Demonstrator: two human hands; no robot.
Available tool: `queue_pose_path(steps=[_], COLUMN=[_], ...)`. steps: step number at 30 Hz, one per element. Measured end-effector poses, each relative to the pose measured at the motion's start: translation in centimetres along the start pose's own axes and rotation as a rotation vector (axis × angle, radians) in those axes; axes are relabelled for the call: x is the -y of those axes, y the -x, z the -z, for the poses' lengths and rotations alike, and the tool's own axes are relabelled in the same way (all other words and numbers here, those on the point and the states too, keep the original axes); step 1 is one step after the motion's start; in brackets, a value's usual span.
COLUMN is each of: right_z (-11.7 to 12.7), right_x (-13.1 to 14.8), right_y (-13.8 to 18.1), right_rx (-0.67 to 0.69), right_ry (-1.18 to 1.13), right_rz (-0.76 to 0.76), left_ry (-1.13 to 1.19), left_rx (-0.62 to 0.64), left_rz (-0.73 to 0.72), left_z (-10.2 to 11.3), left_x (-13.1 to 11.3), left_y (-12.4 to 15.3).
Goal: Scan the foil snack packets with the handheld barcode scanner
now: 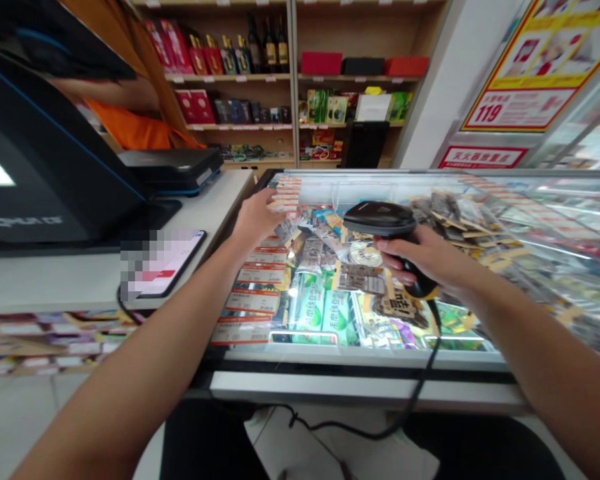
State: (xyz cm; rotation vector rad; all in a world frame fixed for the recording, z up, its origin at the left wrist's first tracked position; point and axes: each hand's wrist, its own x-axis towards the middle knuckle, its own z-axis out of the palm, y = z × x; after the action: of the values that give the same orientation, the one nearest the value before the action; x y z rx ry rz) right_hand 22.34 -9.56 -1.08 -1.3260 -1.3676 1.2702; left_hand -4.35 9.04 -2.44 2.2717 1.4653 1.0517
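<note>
My right hand (pixel 420 257) is wrapped round the grip of a black barcode scanner (pixel 380 217), whose head points to the left above the glass top of a freezer. Its dark cable (pixel 427 373) hangs down over the front edge. My left hand (pixel 259 215) reaches over the left side of the glass, fingers apart, beside a column of orange-and-white price labels (pixel 254 300). Under its fingertips lie small snack packets (pixel 293 243); the fingertips are partly hidden. Brown snack packets (pixel 363 277) lie between the hands, with green-white packages (pixel 310 307) in front of them.
On the left counter (pixel 55 283) stand a black checkout terminal (pixel 50 160), a phone (pixel 173 267) and a dark flat device (pixel 170 170). More packets (pixel 460 217) are heaped at right. A person in orange (pixel 135 123) stands behind the counter, before stocked shelves (pixel 230 77).
</note>
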Motion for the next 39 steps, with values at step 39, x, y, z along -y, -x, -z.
queue_pose_path(steps=[39], right_z=[3.1], right_x=[2.0], right_y=[1.0], right_rx=[0.205], right_ry=[0.487], right_rz=[-0.063], left_ry=[-0.412], left_rx=[0.284], left_rz=[-0.236], left_z=[1.7], left_x=[-1.5], left_y=[0.8])
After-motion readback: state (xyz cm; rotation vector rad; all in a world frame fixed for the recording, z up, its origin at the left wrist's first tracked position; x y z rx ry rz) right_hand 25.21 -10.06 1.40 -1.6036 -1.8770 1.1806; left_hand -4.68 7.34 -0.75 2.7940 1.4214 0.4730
